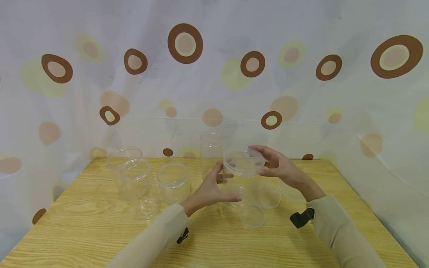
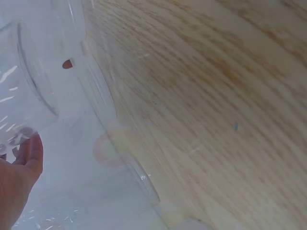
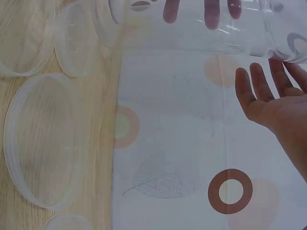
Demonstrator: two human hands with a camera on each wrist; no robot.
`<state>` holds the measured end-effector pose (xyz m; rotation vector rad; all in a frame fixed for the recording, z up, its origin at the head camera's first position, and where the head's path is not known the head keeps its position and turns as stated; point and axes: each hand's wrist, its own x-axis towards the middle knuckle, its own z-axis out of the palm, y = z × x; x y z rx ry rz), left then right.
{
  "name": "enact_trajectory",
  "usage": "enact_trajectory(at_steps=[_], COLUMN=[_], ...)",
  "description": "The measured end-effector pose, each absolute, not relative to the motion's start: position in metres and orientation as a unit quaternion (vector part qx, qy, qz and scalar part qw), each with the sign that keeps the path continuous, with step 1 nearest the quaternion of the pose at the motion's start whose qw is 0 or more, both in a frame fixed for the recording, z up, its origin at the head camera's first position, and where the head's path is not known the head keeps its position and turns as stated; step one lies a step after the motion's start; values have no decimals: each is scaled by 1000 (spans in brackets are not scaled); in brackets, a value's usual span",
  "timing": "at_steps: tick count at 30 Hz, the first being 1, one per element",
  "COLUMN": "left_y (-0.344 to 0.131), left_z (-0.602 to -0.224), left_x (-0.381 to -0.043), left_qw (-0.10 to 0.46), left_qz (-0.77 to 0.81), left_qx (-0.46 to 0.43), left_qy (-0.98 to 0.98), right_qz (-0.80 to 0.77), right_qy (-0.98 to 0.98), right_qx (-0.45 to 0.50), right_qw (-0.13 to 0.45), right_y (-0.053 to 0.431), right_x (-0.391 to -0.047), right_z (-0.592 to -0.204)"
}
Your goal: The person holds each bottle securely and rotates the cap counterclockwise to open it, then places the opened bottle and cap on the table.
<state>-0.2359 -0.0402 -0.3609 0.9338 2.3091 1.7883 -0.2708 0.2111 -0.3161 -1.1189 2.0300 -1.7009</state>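
Note:
A large clear jar (image 1: 246, 183) is held upright over the right middle of the wooden table. My left hand (image 1: 208, 191) grips its side, fingers behind the wall and thumb in front. A round clear lid (image 1: 244, 162) sits at the jar's top. Its rim is held by my right hand (image 1: 283, 167), fingers spread along the right edge and thumb toward the front. In the right wrist view, left fingertips (image 3: 212, 13) show through the jar wall. Transparency makes it hard to tell whether the lid is fully seated.
Left on the table (image 1: 83, 230) stand several clear jars, among them a wide jar (image 1: 173, 184) and a small one (image 1: 148, 209). Behind my left hand rises a tall jar (image 1: 211, 150). Loose lids (image 1: 253, 217) lie below and right of the held jar. A patterned curtain (image 1: 214, 93) hangs behind.

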Motion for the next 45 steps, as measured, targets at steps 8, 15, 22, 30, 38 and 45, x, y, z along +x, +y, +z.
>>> enact_trajectory(at_steps=[8, 15, 22, 30, 38, 45], left_y=[-40, -41, -40, -39, -42, -43], left_z=[-360, -361, -361, -360, -359, -359], left_x=[-234, -235, -235, -235, -235, -235], left_qw=[32, 19, 1, 4, 40, 53], left_qz=[588, 595, 589, 593, 596, 588], left_qx=[305, 294, 282, 291, 294, 301], left_qy=[749, 748, 757, 751, 746, 749], right_qz=[-583, -543, -530, -528, -574, -594], right_qy=[698, 768, 801, 808, 739, 682], right_qx=[-389, -334, -277, -263, -339, -392], right_qw=[150, 59, -9, -6, 100, 169], right_y=[212, 205, 190, 188, 201, 207], right_x=[-271, -262, -251, -252, -267, -276], right_z=[-316, -318, -316, -315, -314, -315])
